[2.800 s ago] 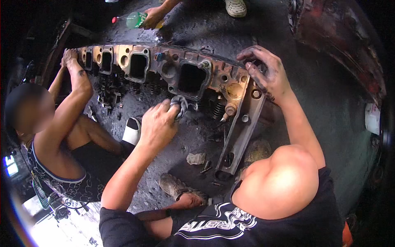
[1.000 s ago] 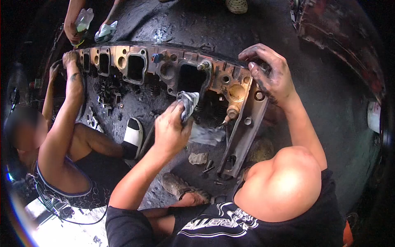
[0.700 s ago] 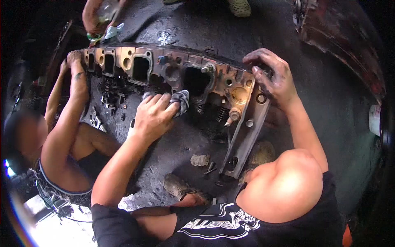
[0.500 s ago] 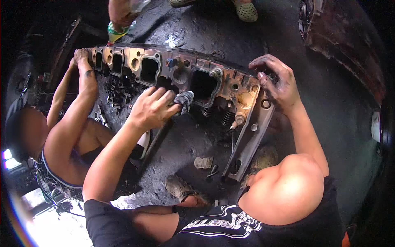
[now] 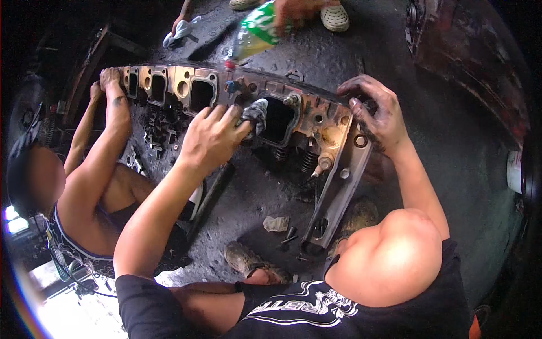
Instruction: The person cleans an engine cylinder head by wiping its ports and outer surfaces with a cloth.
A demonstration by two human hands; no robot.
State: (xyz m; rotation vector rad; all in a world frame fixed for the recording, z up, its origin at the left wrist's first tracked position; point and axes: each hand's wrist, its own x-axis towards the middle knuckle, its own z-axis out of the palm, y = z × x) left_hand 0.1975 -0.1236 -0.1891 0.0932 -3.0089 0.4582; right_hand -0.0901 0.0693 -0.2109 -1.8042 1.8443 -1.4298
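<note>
At far L, the end of the long metal engine part (image 5: 241, 81) is touched by a co-worker's hands (image 5: 110, 78); loose dark parts (image 5: 155, 135) are strewn on the floor (image 5: 243, 195) just below. Mid-pic, a grey cloth (image 5: 255, 114) is pinched btwn thumb & bent fingers of the L hand (image 5: 212, 133), pressed nr the L edge of the biggest port, w/ the port's R side left uncovered. Above, a blurred bottle (image 5: 257, 34) w/ green label is held tilted in another person's hand (image 5: 299, 12), red cap down nr the top edge; contact can't be told. Floor is seen btwn the part's lower edge & the wearer's shoes, w/ a crumpled scrap (image 5: 275, 224) lying there. At the R end, a slotted bracket (image 5: 337, 189) is angled down toward the wearer. Fingers of the R hand (image 5: 377, 110) are arched in a C at the upper R corner; grip or light touch can't be told. Further R, a wide stretch of dark floor is seen, edged by a rusty panel (image 5: 474, 62) & a white container (image 5: 514, 171).
</note>
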